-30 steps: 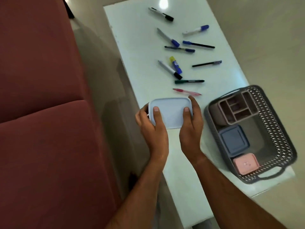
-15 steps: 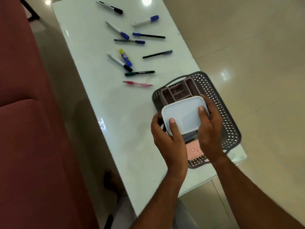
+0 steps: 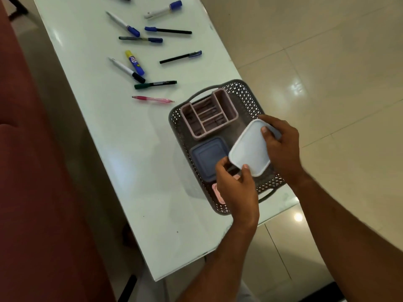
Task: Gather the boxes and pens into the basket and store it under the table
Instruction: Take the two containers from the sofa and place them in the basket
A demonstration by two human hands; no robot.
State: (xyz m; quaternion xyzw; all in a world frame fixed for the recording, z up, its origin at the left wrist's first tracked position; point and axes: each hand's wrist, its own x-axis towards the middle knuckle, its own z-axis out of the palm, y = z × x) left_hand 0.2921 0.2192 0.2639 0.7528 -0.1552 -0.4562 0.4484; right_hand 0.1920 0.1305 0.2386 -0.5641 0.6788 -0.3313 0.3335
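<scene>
A grey perforated basket (image 3: 246,92) stands on the white table (image 3: 122,162) near its right edge. Inside it are a pink divided organiser (image 3: 208,113), a blue lidded box (image 3: 207,155) and a pink box (image 3: 218,192), partly hidden by my left hand. Both hands hold a white lidded box (image 3: 249,149), tilted, over the basket's right half. My left hand (image 3: 236,188) grips its near corner and my right hand (image 3: 281,144) grips its far right side. Several pens and markers, among them a pink pen (image 3: 152,99) and a green marker (image 3: 154,84), lie on the table beyond the basket.
A dark red sofa (image 3: 39,171) runs along the table's left side. Glossy beige floor tiles (image 3: 327,62) lie to the right. The basket's near handle (image 3: 267,196) sits close to the table's front right corner.
Both hands carried the white box from the table's left side rightward over the basket, and it now tilts lower over the basket's right half.
</scene>
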